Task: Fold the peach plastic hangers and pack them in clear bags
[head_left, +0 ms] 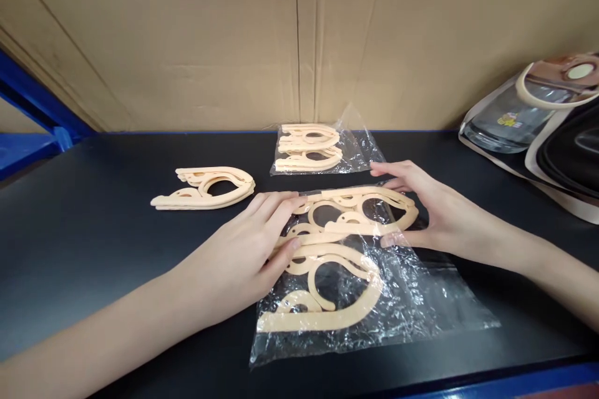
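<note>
Beige folding hangers lie at the middle of the black surface with a clear plastic bag (pixel 412 299) around them. One folded hanger (pixel 397 221) is uppermost at the far side, partly over another. A further folding hanger (pixel 327 321) rests flat inside the bag, nearer to me. My left hand (pixel 262 240) is closed on the left ends of the far hangers, thumb below and fingers above. My right hand (pixel 421 206) curves around the right end of the uppermost hanger, thumb on its near edge, index finger stretched out. Its other fingers are partly hidden.
To the left lies a stack of folded hangers (pixel 210 190). Behind, against the cardboard wall (pixel 187 43), sits a second clear bag with folded hangers (pixel 311 149). A clear container with a strap (pixel 500 118) and a black item (pixel 571 149) stand at right. Blue frame bars (pixel 37 100) edge the left.
</note>
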Demonstrator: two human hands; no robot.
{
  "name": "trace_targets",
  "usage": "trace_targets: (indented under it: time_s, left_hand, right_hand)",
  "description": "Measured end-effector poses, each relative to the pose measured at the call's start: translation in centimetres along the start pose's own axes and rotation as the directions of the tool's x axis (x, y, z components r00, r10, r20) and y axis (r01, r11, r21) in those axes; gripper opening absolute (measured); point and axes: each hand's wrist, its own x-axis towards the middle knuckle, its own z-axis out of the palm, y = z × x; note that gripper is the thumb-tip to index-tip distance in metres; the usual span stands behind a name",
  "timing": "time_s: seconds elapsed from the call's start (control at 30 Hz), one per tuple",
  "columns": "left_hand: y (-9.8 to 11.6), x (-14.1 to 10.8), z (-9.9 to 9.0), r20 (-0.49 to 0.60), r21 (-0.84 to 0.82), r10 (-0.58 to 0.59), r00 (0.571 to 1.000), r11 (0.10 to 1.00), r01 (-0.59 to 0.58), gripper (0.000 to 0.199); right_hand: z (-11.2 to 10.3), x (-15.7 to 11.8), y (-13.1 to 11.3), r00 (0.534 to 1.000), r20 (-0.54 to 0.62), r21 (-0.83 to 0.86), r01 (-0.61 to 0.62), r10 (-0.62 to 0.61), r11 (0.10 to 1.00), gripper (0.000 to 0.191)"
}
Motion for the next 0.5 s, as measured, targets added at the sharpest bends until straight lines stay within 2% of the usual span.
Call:
trace_targets:
  time_s: [0.13,0.33,0.5]
  left_hand:
    - [-0.09,-0.02,0.15,0.003,-0.022,0.003,1.0,1.0,-0.003,0.043]
    - [0.13,0.22,0.11,0.016,-0.048,-0.009,1.0,0.999,0.01,0.042]
    - [0.42,0.35,-0.14,0.027,-0.097,-0.053,0.998,0.994,0.055,0.042]
  right_hand:
    - [0.3,-0.17,-0.07,1.0,-0.001,0.078,0.009,-0.009,0.997,0.092]
    - [0.57,-0.19,-0.29,0.995,0.091,0.23,0.025,-0.047,0.973,0.085]
    - [0.78,-0.05,-0.18,0.991,0.112,0.29,0.042,-0.077,0.956,0.079]
